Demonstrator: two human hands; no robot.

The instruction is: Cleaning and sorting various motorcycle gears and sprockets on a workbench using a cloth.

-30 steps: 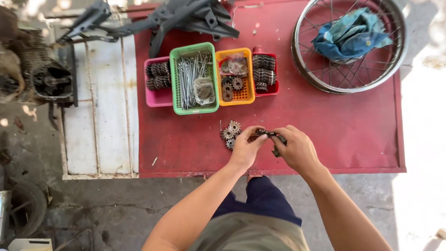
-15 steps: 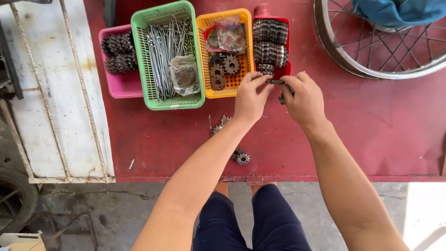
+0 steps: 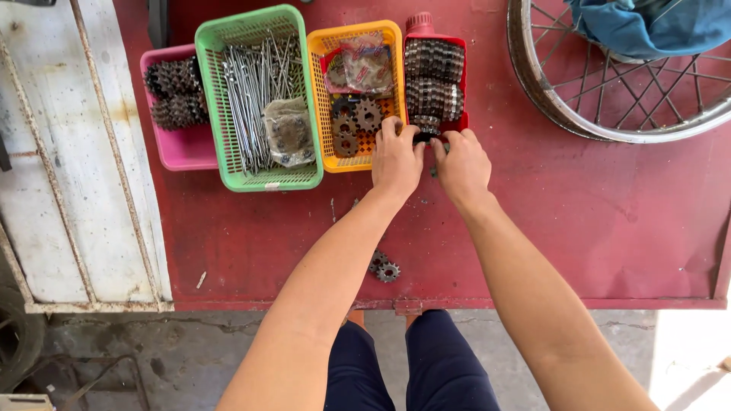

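Both my hands meet at the near edge of a red tray [image 3: 459, 46] packed with rows of stacked metal sprockets [image 3: 432, 76]. My left hand [image 3: 396, 158] and my right hand [image 3: 461, 164] pinch a short dark stack of sprockets [image 3: 424, 137] between their fingertips, right at the tray's front rim. Loose sprockets [image 3: 384, 268] lie on the red table [image 3: 609, 221] near its front edge, partly hidden under my left forearm.
An orange basket [image 3: 356, 91] holds sprockets and plastic bags, a green basket [image 3: 255, 99] holds metal spokes, a pink tray [image 3: 179, 114] holds more sprocket stacks. A spoked wheel rim [image 3: 609, 91] with blue cloth [image 3: 647, 23] lies at the back right. White metal frame [image 3: 68, 152] stands left.
My hands have carried the dark sprocket stack away from the loose pile near the table front up to the red tray. The view has closed in on the baskets.
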